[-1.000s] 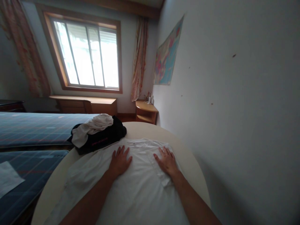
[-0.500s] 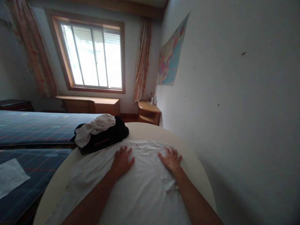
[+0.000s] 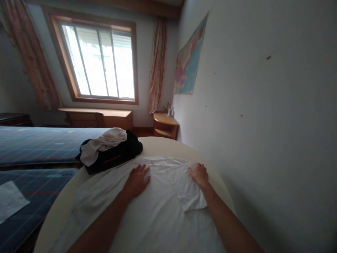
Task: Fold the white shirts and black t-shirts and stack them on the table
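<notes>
A white shirt (image 3: 158, 211) lies spread over the round cream table (image 3: 168, 142), with what looks like a sleeve folded inward on its right part. My left hand (image 3: 137, 181) rests flat on the upper left of the cloth, fingers stretched out. At the upper right edge of the shirt, my right hand (image 3: 200, 174) has its fingers curled and closed on the fabric. The near end of the shirt runs out of the picture below.
A black cloth item (image 3: 113, 156) with a whitish garment (image 3: 102, 142) on top sits at the table's far left. Beds with blue plaid mattresses (image 3: 39, 140) stand left, one bearing a white sheet (image 3: 12, 200). A white wall (image 3: 263, 147) rises close on the right.
My right hand has slid right to the shirt's edge and its spread fingers have curled in. My left hand stays flat in about the same spot. The view has turned slightly right.
</notes>
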A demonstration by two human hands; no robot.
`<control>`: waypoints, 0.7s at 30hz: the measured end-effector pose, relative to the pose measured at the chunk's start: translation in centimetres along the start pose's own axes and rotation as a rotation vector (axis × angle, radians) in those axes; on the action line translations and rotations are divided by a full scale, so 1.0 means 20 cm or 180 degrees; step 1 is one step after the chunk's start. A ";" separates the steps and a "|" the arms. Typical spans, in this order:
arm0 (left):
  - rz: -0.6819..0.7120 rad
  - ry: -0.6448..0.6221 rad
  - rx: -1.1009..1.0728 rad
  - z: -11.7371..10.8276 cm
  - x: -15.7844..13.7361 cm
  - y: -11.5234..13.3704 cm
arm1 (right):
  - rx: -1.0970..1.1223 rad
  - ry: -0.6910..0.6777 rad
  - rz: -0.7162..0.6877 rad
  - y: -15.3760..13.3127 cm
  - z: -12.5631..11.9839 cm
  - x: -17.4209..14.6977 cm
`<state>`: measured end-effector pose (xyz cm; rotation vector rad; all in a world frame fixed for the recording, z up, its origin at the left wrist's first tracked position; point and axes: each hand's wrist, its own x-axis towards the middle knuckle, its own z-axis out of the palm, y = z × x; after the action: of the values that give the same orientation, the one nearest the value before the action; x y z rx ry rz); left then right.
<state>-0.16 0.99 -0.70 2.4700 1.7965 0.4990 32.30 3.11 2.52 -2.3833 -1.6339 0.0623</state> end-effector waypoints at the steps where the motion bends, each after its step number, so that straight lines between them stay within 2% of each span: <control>1: -0.0001 -0.0003 0.0001 0.00 0.00 0.00 | -0.0047 -0.0052 0.0092 0.03 -0.02 0.00; 4: -0.0013 0.0023 0.0007 0.00 0.00 0.01 | -0.0108 -0.0343 0.0224 0.11 -0.08 -0.01; 10: 0.0014 0.0040 0.0049 0.00 0.00 0.01 | -0.0047 -0.0681 0.0040 0.17 -0.11 -0.05; 18: 0.0007 0.0009 0.0010 -0.01 0.00 0.01 | 0.0146 -0.0525 -0.0241 0.12 -0.13 -0.07; 21: -0.0003 -0.0027 0.0013 -0.02 0.00 0.01 | 0.0087 -0.0215 -0.0287 0.10 -0.14 -0.09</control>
<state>-0.06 0.85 -0.35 2.4701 1.7973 0.4846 33.88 0.22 4.63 -2.3078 -1.7571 0.1492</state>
